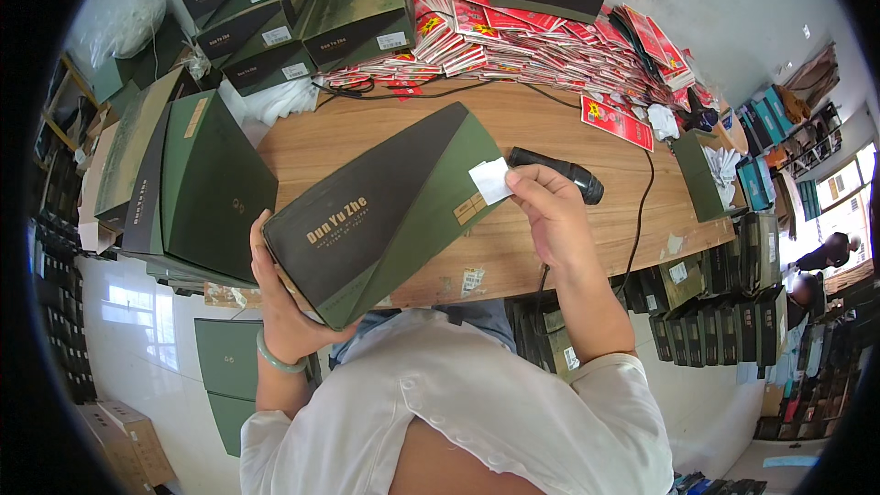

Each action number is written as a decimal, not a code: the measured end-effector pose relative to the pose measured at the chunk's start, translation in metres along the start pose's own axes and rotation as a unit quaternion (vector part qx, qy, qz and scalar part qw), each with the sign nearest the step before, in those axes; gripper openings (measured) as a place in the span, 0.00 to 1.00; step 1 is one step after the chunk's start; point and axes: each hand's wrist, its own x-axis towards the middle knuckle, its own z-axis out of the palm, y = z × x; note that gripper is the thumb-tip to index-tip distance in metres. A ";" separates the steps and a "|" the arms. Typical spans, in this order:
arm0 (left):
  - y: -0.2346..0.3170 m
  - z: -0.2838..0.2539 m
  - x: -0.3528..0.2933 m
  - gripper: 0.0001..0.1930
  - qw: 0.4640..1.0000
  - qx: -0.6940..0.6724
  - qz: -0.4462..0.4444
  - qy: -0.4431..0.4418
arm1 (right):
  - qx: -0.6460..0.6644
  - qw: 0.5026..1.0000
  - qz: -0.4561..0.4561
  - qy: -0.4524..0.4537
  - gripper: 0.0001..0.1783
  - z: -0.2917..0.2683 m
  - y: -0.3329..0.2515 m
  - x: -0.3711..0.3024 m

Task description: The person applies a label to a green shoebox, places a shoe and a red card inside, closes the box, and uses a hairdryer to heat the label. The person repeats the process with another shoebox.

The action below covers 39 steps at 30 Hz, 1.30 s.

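A dark grey and green shoe box point(367, 211) is tilted above the wooden table point(367, 124). My left hand point(280, 298) grips its left end, thumb along the edge and fingers beneath. At the upper right end of the lid, my right hand point(547, 211) pinches a white sticker point(490, 181) between thumb and fingers. The sticker lies over part of the lid, near a small tan label point(470, 209); I cannot tell whether it is stuck down. Just beyond my right hand, a black cylindrical tool point(559, 172), perhaps a hair dryer, lies on the table.
Several shoe boxes point(359, 14) are stacked at the back left, with a large green box point(215, 174) nearer. A heap of red and white printed packets point(541, 50) covers the back edge. A black cable point(639, 229) crosses the right side, where an open green box point(701, 179) stands.
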 end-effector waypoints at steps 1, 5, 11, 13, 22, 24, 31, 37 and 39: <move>0.000 0.000 0.000 0.69 1.000 -0.001 -0.006 -0.001 | 0.018 1.000 0.002 0.002 0.08 0.001 -0.001 0.000; -0.002 -0.004 -0.001 0.69 1.000 0.000 0.008 0.007 | 0.072 0.997 0.008 -0.008 0.07 0.002 -0.001 0.001; -0.002 0.001 -0.002 0.69 1.000 -0.010 -0.002 0.020 | 0.141 0.990 0.022 -0.008 0.07 -0.008 -0.002 0.007; 0.001 0.001 0.001 0.69 1.000 -0.001 -0.023 0.010 | 0.157 0.987 0.012 -0.002 0.07 -0.012 0.002 0.009; 0.000 0.004 -0.001 0.72 0.997 0.061 -0.028 -0.023 | 0.231 0.973 -0.002 0.011 0.07 -0.025 0.019 0.014; -0.003 0.005 -0.002 0.72 0.998 0.067 -0.006 -0.019 | 0.250 0.968 -0.006 0.007 0.07 -0.029 0.024 0.014; -0.006 0.009 -0.002 0.72 1.000 0.007 0.002 -0.019 | 0.305 0.952 -0.007 0.000 0.09 -0.035 0.030 0.014; 0.004 0.014 -0.004 0.72 0.999 0.011 -0.039 -0.029 | 0.350 0.936 -0.029 -0.003 0.14 -0.039 0.036 0.005; 0.004 0.017 -0.004 0.71 1.000 0.000 -0.022 -0.020 | 0.364 0.930 -0.056 -0.009 0.15 -0.042 0.033 -0.001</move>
